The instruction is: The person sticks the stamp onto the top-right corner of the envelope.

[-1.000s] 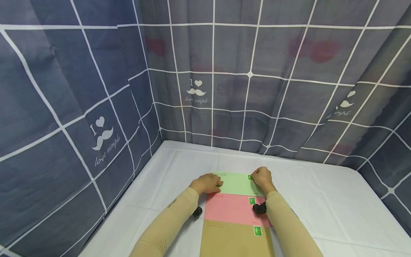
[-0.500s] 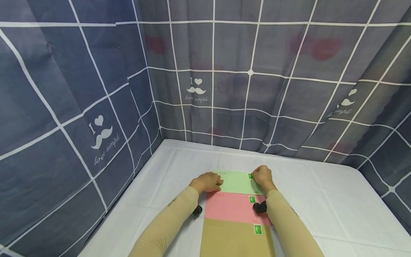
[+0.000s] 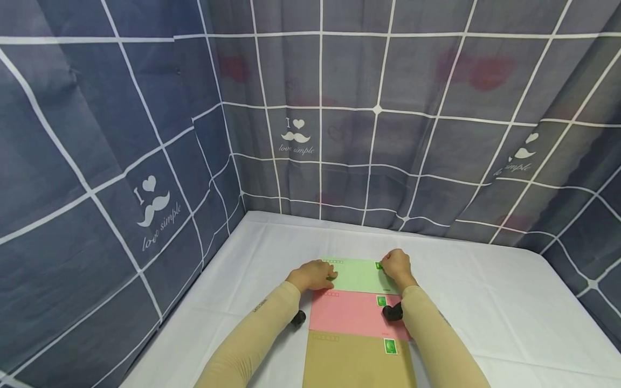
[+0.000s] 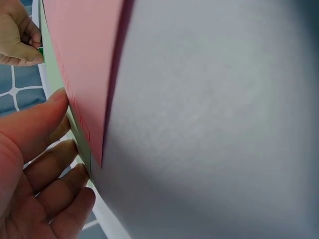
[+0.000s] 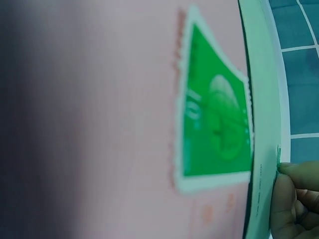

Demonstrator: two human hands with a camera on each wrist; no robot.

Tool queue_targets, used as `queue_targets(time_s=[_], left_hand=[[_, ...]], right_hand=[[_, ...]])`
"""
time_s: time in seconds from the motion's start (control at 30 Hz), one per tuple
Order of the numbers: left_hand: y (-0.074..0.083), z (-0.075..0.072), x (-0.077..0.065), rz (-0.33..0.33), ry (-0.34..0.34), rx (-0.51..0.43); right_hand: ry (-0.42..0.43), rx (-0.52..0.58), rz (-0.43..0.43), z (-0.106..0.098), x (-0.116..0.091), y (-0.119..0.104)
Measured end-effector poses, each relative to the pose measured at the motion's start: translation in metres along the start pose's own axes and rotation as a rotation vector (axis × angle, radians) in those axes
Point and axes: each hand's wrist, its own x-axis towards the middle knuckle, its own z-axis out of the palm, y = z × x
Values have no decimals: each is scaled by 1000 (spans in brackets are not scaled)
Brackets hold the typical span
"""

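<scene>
A pale green envelope (image 3: 358, 276) lies farthest back on the white table. My left hand (image 3: 312, 275) rests on its left end; in the left wrist view those fingers (image 4: 59, 164) are loosely bent, their tips at the envelope's edge. At its upper right corner my right hand (image 3: 397, 268) pinches a small green postage stamp (image 3: 378, 265) between thumb and forefinger, mostly covering it. Nearer lies a pink envelope (image 3: 342, 312) with a white-bordered green stamp (image 3: 381, 300) on its right side. Nearest is a brown envelope (image 3: 354, 366) bearing a similar stamp (image 3: 390, 346).
The three envelopes lie in a column, edges meeting or overlapping, on a white cloth-covered table (image 3: 485, 302). Dark blue-grey checked curtains (image 3: 301, 70) hang behind and at both sides. Black wrist-camera mounts (image 3: 393, 312) stick out under the sleeves, the right one over the pink envelope.
Almost nothing differs. Both hands keep their places on the green envelope; the head view has shifted very slightly.
</scene>
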Motion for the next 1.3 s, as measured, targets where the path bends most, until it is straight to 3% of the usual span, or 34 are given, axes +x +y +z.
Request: queue_targets(time_s=[0.67,1.3], left_hand=[[-1,-2,1,17,4,11],[-1,1,1,12,-2,13]], right_hand=[[-27,-60,33,-9,-2,-9],[-47,-32,80,-10,-3,-8]])
